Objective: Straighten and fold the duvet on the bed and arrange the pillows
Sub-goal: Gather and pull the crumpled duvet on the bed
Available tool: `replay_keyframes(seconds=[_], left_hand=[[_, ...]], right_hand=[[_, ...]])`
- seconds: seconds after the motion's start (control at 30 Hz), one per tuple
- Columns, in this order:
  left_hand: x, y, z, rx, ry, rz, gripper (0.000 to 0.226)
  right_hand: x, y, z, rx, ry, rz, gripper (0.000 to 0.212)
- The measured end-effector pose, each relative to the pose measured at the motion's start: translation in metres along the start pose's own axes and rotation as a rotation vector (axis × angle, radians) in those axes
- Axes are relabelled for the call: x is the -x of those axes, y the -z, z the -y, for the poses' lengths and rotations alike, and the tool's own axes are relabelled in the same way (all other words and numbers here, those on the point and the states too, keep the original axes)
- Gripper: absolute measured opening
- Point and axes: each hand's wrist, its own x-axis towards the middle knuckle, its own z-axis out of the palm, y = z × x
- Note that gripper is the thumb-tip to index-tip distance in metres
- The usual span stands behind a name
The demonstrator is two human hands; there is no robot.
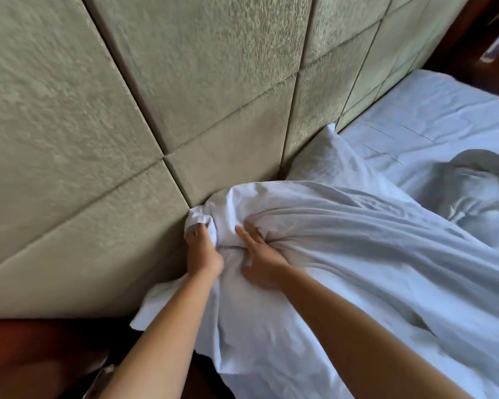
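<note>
The white duvet (343,254) lies rumpled across the bed, with its corner bunched against the padded headboard. My left hand (202,249) grips that bunched corner, its fingertips buried in the cloth. Beside it, my right hand (260,260) presses into the duvet with its fingers dug into a fold. Behind the duvet, a white pillow (323,156) leans on the headboard, partly covered. A heap of greyish-white bedding (478,191) sits at the right.
The beige panelled headboard (156,96) fills the left and top. White sheet (429,110) covers the mattress at the upper right. Dark wooden furniture (26,355) stands at the bottom left beside the bed, and more dark wood (496,30) shows at the top right.
</note>
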Motion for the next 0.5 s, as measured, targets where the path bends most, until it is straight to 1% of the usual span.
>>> replay_keyframes(seconds=[0.13,0.2,0.33,0.4,0.5], left_hand=[[-0.005,-0.013,0.007,-0.002,0.006,-0.042,0.065],[0.000,-0.013,0.004,-0.013,0.049,-0.065,0.065],[0.021,0.004,-0.018,-0.040,0.129,-0.151,0.074],[0.032,0.015,-0.030,-0.052,0.087,-0.186,0.074],[0.050,0.028,-0.053,-0.050,-0.056,-0.189,0.054]], right_hand=[[-0.002,-0.005,-0.008,-0.025,0.026,-0.035,0.082],[0.003,-0.002,-0.006,-0.051,0.040,-0.065,0.080],[0.028,0.012,0.009,-0.053,0.038,-0.149,0.080],[0.048,0.025,0.014,-0.025,0.014,-0.221,0.077],[0.082,0.049,0.017,0.042,-0.031,-0.353,0.070]])
